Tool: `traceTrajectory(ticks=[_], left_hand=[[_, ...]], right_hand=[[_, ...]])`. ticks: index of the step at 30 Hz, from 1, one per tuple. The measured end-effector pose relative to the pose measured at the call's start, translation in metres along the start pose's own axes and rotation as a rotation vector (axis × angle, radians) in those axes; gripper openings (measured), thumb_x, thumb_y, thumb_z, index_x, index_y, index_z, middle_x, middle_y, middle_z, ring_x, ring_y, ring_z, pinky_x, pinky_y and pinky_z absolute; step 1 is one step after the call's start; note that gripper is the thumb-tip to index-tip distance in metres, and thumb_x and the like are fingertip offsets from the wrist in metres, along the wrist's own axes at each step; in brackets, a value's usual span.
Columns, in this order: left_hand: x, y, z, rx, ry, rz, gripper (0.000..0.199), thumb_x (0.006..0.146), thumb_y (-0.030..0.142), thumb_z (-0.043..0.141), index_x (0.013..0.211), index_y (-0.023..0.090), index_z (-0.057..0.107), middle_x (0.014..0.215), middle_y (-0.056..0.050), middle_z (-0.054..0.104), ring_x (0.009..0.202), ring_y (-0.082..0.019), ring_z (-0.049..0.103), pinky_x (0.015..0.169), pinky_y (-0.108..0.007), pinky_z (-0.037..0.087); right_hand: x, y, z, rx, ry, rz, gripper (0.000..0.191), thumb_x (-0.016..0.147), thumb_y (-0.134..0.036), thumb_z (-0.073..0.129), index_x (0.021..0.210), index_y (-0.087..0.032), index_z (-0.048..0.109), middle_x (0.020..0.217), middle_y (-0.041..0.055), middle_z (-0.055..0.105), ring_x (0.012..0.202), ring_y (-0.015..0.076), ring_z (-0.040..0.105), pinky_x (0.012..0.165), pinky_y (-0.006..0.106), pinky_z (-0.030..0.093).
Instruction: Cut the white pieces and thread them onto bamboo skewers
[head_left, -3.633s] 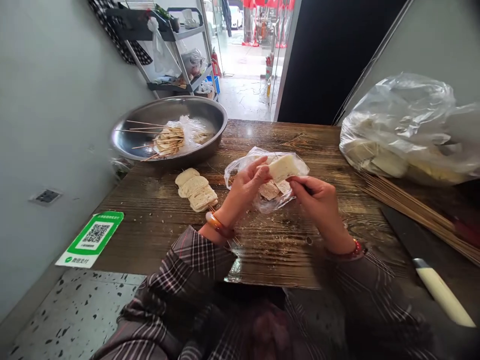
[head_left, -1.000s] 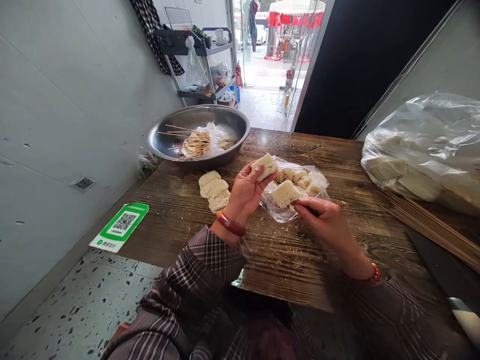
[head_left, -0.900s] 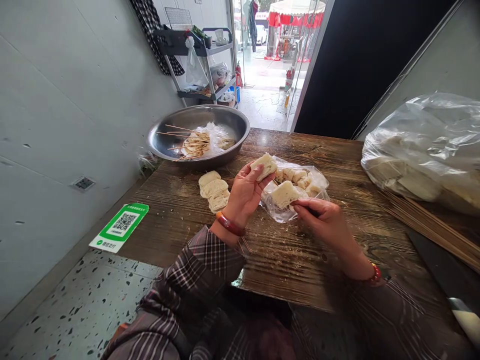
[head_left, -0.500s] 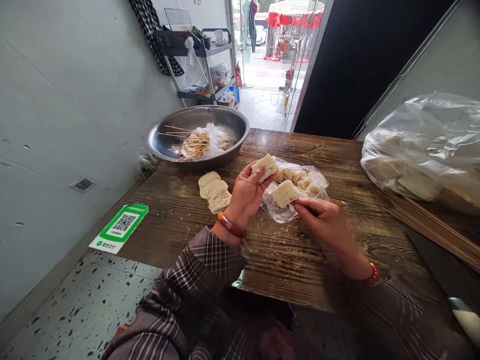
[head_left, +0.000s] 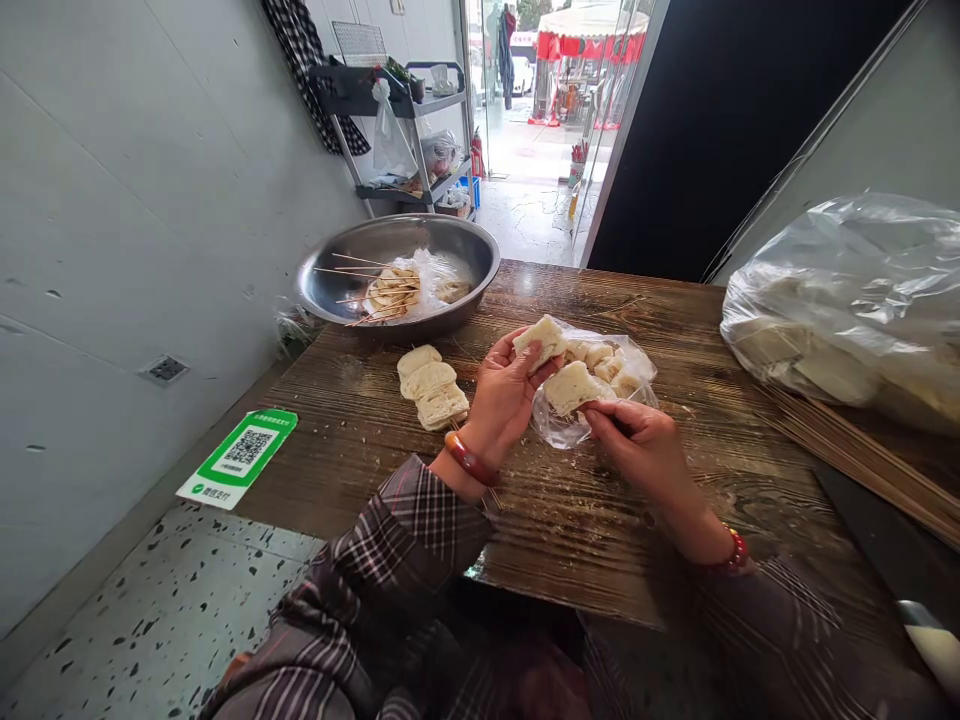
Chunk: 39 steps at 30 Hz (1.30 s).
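Note:
My left hand (head_left: 508,388) pinches a pale, bread-like slice (head_left: 538,342) between thumb and fingers. Just to its right, my right hand (head_left: 637,438) has its fingers closed at the lower edge of a second pale slice (head_left: 570,388); whether a skewer runs into that slice is hidden. Beneath and behind both slices lies a clear plastic bag (head_left: 636,362) with several pale chunks in it. Left of my left wrist, a row of overlapping pale slices (head_left: 429,382) rests on the wooden table (head_left: 345,400).
A steel basin (head_left: 480,262) with skewered pieces and a plastic bag stands at the table's back left. At right are a large filled plastic bag (head_left: 847,300), bamboo skewers (head_left: 862,455) and a knife (head_left: 930,640). A green QR card (head_left: 244,455) sits at the left edge.
My left hand and its slice have shifted slightly right and down, closer to the slice at my right hand. My right hand has hardly moved.

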<state>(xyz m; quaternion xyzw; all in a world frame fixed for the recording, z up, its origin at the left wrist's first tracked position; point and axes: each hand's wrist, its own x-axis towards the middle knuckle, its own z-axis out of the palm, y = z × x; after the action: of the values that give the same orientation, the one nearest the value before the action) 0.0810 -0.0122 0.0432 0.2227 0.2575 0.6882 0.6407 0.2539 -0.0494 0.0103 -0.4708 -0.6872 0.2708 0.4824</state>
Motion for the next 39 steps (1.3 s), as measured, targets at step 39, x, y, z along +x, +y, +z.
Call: traceTrajectory(ticks=[39], left_hand=[[-0.028, 0.012, 0.019, 0.323, -0.086, 0.113, 0.03, 0.078, 0.035, 0.08, 0.104, 0.02, 0.081, 0.099, -0.006, 0.078, 0.085, -0.016, 0.067, 0.078, -0.028, 0.056]], right_hand=[[0.003, -0.001, -0.016, -0.103, 0.026, -0.063, 0.024, 0.09, -0.03, 0.066, 0.069, -0.02, 0.069, 0.067, -0.0006, 0.063, 0.06, 0.0131, 0.056, 0.057, 0.026, 0.045]])
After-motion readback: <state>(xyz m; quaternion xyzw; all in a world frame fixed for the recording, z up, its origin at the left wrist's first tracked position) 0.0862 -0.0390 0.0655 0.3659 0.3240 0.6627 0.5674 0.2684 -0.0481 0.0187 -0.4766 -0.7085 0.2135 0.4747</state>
